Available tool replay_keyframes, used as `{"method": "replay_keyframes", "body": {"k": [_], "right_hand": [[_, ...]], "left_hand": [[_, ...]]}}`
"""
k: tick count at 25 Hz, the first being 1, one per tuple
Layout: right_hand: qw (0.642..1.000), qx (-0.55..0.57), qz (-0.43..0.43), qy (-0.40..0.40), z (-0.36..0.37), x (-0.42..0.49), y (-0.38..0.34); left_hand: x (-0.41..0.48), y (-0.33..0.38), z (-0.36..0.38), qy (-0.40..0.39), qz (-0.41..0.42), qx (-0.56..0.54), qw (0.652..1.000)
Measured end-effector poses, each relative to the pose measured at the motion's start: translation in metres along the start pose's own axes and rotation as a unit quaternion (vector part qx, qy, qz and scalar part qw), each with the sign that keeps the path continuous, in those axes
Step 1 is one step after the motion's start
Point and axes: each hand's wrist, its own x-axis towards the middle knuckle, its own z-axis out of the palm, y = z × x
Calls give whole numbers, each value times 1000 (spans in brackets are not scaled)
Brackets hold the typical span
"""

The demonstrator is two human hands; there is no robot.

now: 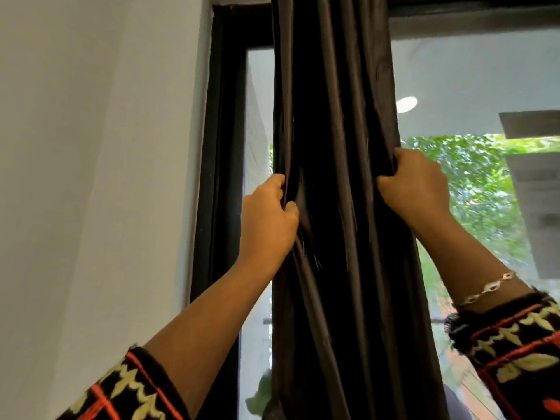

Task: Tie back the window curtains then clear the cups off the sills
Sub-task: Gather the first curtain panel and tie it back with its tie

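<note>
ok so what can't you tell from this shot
Head view only:
Sills and cups: none in view; they may lie past the bottom edge or behind the dark brown pleated fabric curtain.
Fingertips of the left hand and right hand: buried in the curtain folds they grip.
Curtain rod: cut off by the top edge.
Any tie-back: none visible.

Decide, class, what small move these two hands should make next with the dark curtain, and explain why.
Probably draw both hands together to squeeze the folds into one tight bundle. The left hand and right hand each grip an opposite edge of the dark curtain, which hangs gathered, no tie visible.
</note>
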Motion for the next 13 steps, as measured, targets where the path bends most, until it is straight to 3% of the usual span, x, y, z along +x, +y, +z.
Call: {"method": "replay_keyframes", "body": {"k": [7, 13], "right_hand": [[997, -26, 39, -60, -11, -54, 26], [989, -17, 56, -137, -12, -98, 41]], "left_hand": [[-54, 3, 10, 11, -30, -80, 996], [-104, 8, 4, 66, -64, -59, 994]]}}
